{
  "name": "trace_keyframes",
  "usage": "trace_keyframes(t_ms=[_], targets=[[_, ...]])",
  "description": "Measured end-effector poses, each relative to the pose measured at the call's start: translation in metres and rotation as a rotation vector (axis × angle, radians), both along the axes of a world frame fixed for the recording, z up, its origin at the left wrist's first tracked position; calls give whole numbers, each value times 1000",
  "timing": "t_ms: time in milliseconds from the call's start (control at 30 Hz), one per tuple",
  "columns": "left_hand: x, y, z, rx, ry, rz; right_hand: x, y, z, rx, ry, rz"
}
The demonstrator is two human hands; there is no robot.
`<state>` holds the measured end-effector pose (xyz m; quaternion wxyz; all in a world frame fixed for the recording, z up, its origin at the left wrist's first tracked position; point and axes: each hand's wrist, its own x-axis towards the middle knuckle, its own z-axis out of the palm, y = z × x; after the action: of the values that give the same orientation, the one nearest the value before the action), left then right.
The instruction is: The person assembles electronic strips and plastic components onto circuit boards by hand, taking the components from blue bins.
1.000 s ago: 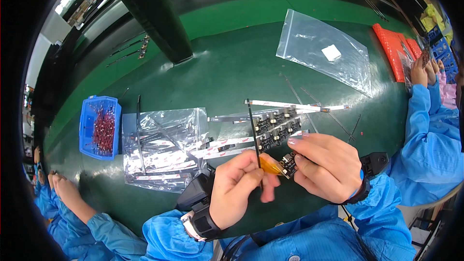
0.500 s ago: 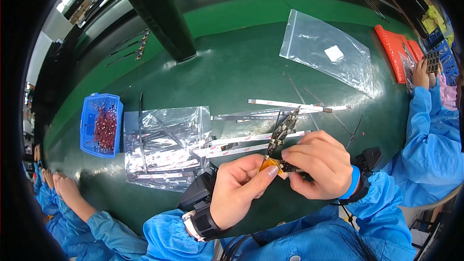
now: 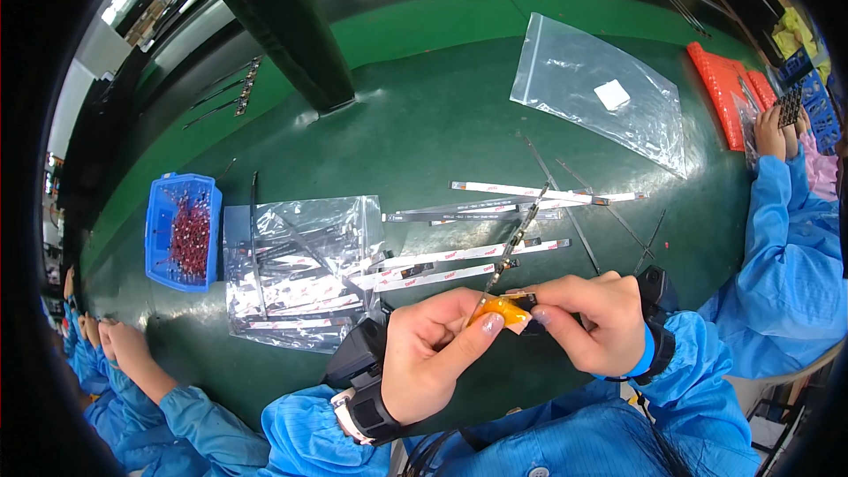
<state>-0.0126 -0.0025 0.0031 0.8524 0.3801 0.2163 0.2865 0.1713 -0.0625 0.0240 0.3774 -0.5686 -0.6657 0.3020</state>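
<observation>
Between the thumb and fingers of my left hand [image 3: 433,349] is a narrow circuit board strip [image 3: 516,238], seen nearly edge-on and pointing up and away. A piece of shiny orange film [image 3: 507,310] sticks out at its near end, under the left thumb. My right hand [image 3: 590,320] is closed in a pinch at the film's right side, against a small black piece [image 3: 524,300]; how that piece joins the board is hidden. Just beyond the hands lie several flat strips with white backing [image 3: 468,254] and dark ends.
Left of the strips lies a clear bag [image 3: 305,212] of similar strips, then a blue bin [image 3: 155,230] of small dark-red parts [image 3: 190,234]. A zip bag [image 3: 565,79] with a white square lies far right, near red bubble wrap [image 3: 717,93]. A green post [image 3: 274,26] rises behind. Co-workers sit on both sides.
The board strip has turned from showing its face to nearly edge-on. My right hand has shifted slightly down and right, its fingers drawn in, and more orange film shows.
</observation>
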Motion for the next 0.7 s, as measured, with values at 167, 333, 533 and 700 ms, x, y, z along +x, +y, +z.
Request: trace_keyframes(t_ms=[167,333,533,700], targets=[[0,2,3,55,69,-53,6,4,3,-48,134,-26],[-6,6,4,34,51,-15,20,7,4,-138,496,-153],[-5,10,6,48,53,-103,58,21,-10,115,280,-49],[-10,10,5,-128,-94,-93,61,30,-7,-36,450,159]])
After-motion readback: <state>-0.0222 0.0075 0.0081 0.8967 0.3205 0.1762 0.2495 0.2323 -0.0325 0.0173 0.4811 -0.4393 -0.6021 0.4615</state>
